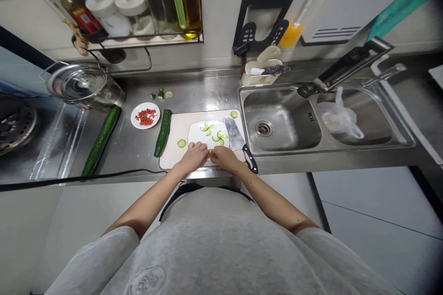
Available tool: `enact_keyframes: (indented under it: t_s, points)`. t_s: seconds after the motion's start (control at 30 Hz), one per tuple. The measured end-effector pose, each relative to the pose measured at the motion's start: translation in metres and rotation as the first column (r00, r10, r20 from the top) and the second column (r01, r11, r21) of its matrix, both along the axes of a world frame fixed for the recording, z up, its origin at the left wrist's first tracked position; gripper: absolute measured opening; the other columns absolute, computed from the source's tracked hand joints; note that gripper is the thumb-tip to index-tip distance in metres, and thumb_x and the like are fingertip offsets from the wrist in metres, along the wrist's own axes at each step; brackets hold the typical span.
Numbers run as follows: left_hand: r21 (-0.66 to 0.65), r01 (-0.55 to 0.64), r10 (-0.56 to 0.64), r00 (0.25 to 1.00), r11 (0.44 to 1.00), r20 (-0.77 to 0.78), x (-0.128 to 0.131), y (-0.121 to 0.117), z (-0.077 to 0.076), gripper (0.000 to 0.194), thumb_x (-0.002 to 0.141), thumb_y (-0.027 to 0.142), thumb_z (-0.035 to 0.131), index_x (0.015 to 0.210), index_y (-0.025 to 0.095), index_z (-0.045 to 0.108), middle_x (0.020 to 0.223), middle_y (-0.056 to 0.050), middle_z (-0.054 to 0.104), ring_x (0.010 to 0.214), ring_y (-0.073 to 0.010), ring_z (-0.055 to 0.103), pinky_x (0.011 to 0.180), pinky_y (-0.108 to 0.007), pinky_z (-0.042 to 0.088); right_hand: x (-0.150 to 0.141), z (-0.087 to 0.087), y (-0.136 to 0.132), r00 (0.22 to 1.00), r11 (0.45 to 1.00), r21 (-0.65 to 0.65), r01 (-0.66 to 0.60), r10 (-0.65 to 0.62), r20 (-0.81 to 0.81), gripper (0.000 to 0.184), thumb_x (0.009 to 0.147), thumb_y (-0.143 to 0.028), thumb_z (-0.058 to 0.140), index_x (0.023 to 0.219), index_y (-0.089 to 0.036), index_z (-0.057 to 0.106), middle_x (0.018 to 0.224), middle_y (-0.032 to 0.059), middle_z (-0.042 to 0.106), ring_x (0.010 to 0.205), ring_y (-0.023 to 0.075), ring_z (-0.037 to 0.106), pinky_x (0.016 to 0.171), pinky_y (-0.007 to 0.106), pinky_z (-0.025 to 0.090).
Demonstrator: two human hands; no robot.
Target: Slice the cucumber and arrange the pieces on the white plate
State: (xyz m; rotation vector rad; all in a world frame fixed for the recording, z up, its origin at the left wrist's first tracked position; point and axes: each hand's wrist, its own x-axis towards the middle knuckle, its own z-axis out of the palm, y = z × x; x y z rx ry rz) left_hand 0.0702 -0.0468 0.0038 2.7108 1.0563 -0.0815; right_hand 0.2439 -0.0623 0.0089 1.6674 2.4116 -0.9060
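A white square plate [197, 131] rests on a pale cutting board [175, 156]. Cut cucumber slices [208, 128] form two pinwheel shapes on the plate. Over its near edge, my left hand [194, 156] has its fingers bent and close together; what they hold, if anything, is hidden. Beside it my right hand [224, 156] pinches at a small bit of green cucumber between the two hands. To the right lies a cleaver [235, 133], its black handle past the board's edge. Single round slices lie on the board, left of the plate and at its far right corner.
A cucumber piece [163, 132] leans along the board's left side, near a small dish [134, 122] of red bits. Further left are a long cucumber [100, 143] and a steel pot [86, 83]. Right is a double sink [284, 120] with a plastic bag [341, 117].
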Motion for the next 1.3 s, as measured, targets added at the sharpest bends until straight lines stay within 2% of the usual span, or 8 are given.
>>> enact_keyframes:
  t_s: [0.23, 0.47, 0.67, 0.87, 1.3]
  points:
    - [-0.069, -0.073, 0.074, 0.997, 0.995, 0.022, 0.001, 0.0, -0.001, 0.025, 0.096, 0.026, 0.039, 0.084, 0.017, 0.06, 0.094, -0.009, 0.057, 0.094, -0.023, 0.045, 0.075, -0.038, 0.027, -0.004, -0.003, -0.002, 0.999, 1.0, 0.006, -0.006, 0.005, 0.042, 0.02, 0.088, -0.02, 0.048, 0.091, -0.017, 0.067, 0.094, 0.0083, 0.065, 0.084, 0.0178, 0.056, 0.064, 0.025, 0.031]
    - [-0.012, -0.121, 0.121, 0.991, 0.993, 0.056, -0.001, -0.005, 0.003, 0.019, 0.093, 0.023, 0.042, 0.092, 0.018, 0.06, 0.094, -0.008, 0.057, 0.093, -0.0235, 0.045, 0.075, -0.038, 0.028, -0.005, -0.004, -0.003, 0.998, 0.999, 0.037, -0.005, 0.003, 0.058, 0.026, 0.094, -0.025, 0.04, 0.093, -0.015, 0.064, 0.094, 0.0092, 0.064, 0.082, 0.0177, 0.055, 0.064, 0.026, 0.03]
    - [0.053, -0.133, 0.126, 0.985, 0.99, 0.117, -0.004, -0.014, -0.006, 0.013, 0.088, 0.026, 0.051, 0.088, 0.02, 0.062, 0.091, -0.007, 0.058, 0.093, -0.0233, 0.046, 0.075, -0.038, 0.028, -0.006, -0.002, -0.001, 0.998, 1.0, -0.006, 0.001, -0.001, 0.058, 0.026, 0.094, -0.024, 0.041, 0.092, -0.015, 0.064, 0.096, 0.0097, 0.065, 0.083, 0.0171, 0.055, 0.063, 0.025, 0.03]
    - [0.11, -0.127, 0.111, 0.984, 0.986, 0.14, 0.0, -0.016, -0.014, 0.022, 0.092, 0.028, 0.046, 0.087, 0.019, 0.065, 0.086, -0.008, 0.059, 0.089, -0.0224, 0.046, 0.073, -0.038, 0.028, -0.006, 0.001, 0.0, 0.997, 1.0, -0.011, 0.008, -0.007, 0.082, 0.027, 0.095, -0.026, 0.039, 0.094, -0.014, 0.064, 0.099, 0.0103, 0.065, 0.086, 0.0181, 0.057, 0.065, 0.026, 0.032]
    - [0.038, -0.102, 0.098, 0.992, 0.994, 0.085, 0.0, -0.015, -0.008, 0.025, 0.092, 0.026, 0.043, 0.09, 0.019, 0.067, 0.089, -0.011, 0.059, 0.092, -0.0244, 0.046, 0.076, -0.041, 0.029, -0.006, -0.001, -0.001, 0.996, 1.0, -0.011, 0.012, -0.011, 0.086, 0.025, 0.093, -0.024, 0.041, 0.094, -0.015, 0.064, 0.098, 0.0098, 0.064, 0.086, 0.0182, 0.057, 0.065, 0.026, 0.033]
